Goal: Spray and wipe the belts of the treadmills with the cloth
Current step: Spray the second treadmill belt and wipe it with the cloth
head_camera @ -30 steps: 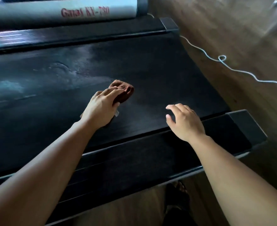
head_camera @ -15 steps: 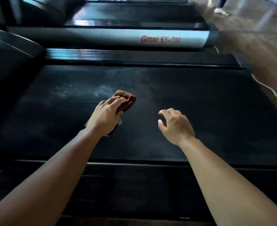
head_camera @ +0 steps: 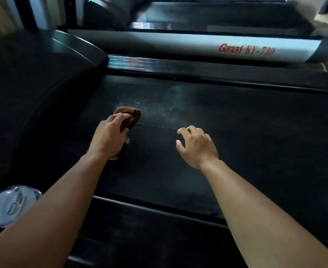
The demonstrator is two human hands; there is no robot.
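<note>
A black treadmill belt fills the middle of the view, with pale spray droplets and a dusty streak just right of the cloth. My left hand presses a folded brown cloth onto the belt, fingers curled over its near part. My right hand hovers over the belt to the right, fingers loosely bent and holding nothing. A clear plastic spray bottle lies at the lower left beside my left forearm.
The treadmill's dark motor hood rises at the left. Black side rails run along the near and far edges of the belt. A second treadmill with a silver rail lettered in red stands behind. Wooden floor shows at the far right.
My view has swung left toward the front of the belt. The left hand has carried the cloth along the belt toward the motor hood; the right hand followed, still holding nothing. The bottle has come into view.
</note>
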